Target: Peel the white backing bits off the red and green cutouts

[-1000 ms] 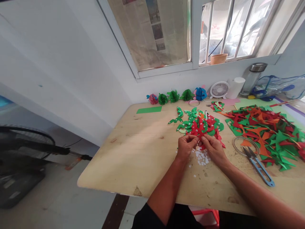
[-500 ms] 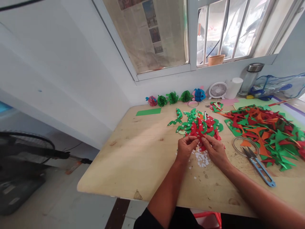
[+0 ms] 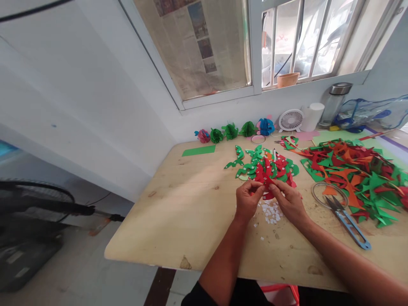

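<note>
Near the frame's centre are five paper ornaments (image 3: 231, 131): three green, one mostly blue, one mostly pink; below them, one green strip (image 3: 199, 150). Lower centre shows one left hand (image 3: 247, 200) and one right hand (image 3: 290, 202); lower right, one pair of snips (image 3: 343, 216); upper right, one bottle (image 3: 332, 106), one pot (image 3: 287, 80).

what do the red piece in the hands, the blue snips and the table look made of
Red piece: probably paper or thin card, matte; its red shows no shine. Blue snips: dark, pointed blades suggest metal; the smooth handle could be painted metal or plastic. Table: apparently pale, low-sheen wood, judging by its knots.
</note>
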`<state>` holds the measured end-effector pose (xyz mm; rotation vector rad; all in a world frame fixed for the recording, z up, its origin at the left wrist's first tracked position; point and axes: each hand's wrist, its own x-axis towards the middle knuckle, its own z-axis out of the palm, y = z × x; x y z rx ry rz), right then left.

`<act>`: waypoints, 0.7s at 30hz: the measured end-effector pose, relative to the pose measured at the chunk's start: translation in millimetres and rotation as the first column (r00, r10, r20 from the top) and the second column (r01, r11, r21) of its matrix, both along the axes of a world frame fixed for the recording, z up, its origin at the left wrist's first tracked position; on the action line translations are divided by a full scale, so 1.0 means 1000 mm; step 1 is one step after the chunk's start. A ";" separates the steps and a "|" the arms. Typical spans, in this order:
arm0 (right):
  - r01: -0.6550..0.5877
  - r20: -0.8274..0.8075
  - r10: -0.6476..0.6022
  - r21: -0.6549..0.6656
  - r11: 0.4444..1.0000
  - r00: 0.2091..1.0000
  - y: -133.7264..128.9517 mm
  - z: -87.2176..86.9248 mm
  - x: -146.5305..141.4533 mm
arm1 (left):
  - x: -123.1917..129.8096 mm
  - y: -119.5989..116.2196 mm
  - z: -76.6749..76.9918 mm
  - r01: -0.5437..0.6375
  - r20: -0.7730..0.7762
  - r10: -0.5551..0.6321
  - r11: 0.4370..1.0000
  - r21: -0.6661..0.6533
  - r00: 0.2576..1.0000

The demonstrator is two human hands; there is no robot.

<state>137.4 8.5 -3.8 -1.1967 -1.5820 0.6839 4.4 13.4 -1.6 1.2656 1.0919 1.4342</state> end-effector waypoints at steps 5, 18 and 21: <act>0.055 -0.009 -0.054 0.050 0.997 0.998 0.001 0.002 0.001 | -0.002 -0.004 0.002 -0.038 -0.238 0.079 0.984 0.172 0.968; 0.062 0.031 -0.080 0.378 0.924 0.996 -0.002 0.013 0.004 | -0.001 -0.003 0.003 -0.036 -0.316 0.116 0.968 0.250 0.942; 0.044 0.068 -0.077 0.399 0.916 0.995 -0.004 0.015 0.003 | -0.001 -0.003 0.003 -0.033 -0.296 0.094 0.979 0.203 0.950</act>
